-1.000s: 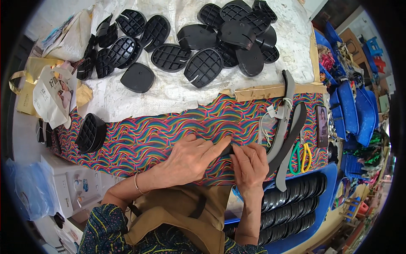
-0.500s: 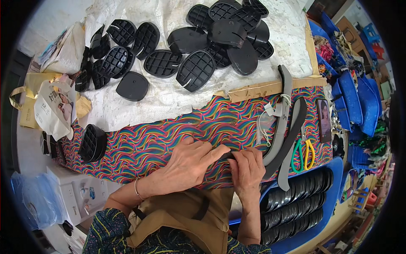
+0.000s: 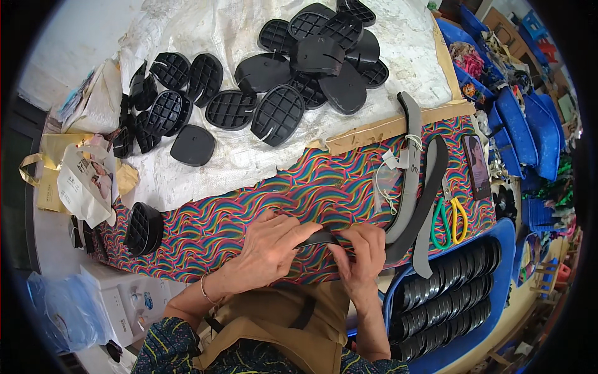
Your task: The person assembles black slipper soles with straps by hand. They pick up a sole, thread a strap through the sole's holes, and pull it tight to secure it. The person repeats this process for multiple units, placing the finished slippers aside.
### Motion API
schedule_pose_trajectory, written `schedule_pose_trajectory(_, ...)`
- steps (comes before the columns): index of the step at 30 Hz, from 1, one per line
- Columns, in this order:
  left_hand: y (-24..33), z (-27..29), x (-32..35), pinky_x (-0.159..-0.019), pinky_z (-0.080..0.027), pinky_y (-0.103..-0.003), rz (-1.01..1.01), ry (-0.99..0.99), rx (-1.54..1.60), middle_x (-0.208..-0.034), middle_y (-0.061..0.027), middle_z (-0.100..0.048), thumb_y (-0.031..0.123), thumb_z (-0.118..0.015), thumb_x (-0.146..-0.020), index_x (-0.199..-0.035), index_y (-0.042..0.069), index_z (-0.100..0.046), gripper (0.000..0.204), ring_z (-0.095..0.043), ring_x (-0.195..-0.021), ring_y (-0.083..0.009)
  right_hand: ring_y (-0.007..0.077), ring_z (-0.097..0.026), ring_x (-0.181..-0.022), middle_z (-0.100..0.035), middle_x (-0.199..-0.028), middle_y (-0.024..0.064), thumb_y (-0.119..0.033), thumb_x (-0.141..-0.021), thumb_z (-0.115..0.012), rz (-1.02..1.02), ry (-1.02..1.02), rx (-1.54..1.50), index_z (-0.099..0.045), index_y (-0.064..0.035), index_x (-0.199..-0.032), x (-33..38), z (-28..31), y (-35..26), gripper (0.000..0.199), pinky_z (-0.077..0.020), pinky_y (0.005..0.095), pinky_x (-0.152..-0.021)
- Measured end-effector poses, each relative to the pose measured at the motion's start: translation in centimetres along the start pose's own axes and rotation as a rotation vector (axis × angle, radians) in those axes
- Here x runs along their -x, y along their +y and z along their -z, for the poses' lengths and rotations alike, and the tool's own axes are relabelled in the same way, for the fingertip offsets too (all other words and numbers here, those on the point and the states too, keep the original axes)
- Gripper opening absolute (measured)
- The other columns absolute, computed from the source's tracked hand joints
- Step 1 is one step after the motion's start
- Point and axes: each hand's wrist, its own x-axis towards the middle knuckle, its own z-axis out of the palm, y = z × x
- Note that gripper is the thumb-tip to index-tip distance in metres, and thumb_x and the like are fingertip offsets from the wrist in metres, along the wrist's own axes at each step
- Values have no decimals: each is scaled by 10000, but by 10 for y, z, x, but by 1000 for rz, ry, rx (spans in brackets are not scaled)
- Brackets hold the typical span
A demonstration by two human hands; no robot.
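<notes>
A dark, curved strip spans the gap between my two hands over the patterned cloth. My left hand pinches its left end, with the index finger reaching along it. On its right end the fingers of my right hand are closed, the thumb beneath. Most of the strip is hidden by the fingers. Just right of that hand lie long curved grey strips tied with white string and a black curved strip. Scissors with green and yellow handles lie beside them.
Black shoe-heel blocks with gridded undersides are scattered on white sheeting. A stack of them stands at left. Near right, a blue tub holds rows of black pieces. A phone lies at the right edge; a paper bag stands far left.
The view has shifted slightly. Both hands have parted a little, and more of the dark strip between them now shows, bent in an arch.
</notes>
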Motion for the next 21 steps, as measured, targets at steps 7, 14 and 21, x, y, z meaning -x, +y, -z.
schedule_pose_trajectory(7, -8, -1, 2, -647, -355, -377, -25, 25, 40, -750, -60, -507, -54, -672, -599, -1234, 43, -586, 648, -526, -661, -238, 284, -581, -907, -621, -974, 96, -56, -749, -754, -81, -83, -262, -699, -24, -1108, -8, -3, -2, 365, -475, 374, -779)
schedule_pose_trajectory(14, -5, -5, 0, -655, -374, -368, 53, 53, 102, -766, -55, -522, -46, -687, -605, -1266, 67, -581, 680, -535, -668, -238, 296, -589, -906, -615, -982, 97, 2, -697, -771, -12, -261, -226, -670, 0, -1085, -28, 9, 0, 401, -502, 397, -754)
schedule_pose_trajectory(21, -1, 10, -14, -666, -379, -374, 9, -140, -3, -734, -52, -478, -13, -639, -638, -1254, 96, -606, 626, -545, -702, -233, 275, -619, -786, -635, -882, 86, -67, -694, -794, 49, -133, -124, -698, -9, -1014, -25, 14, 1, 339, -510, 368, -668)
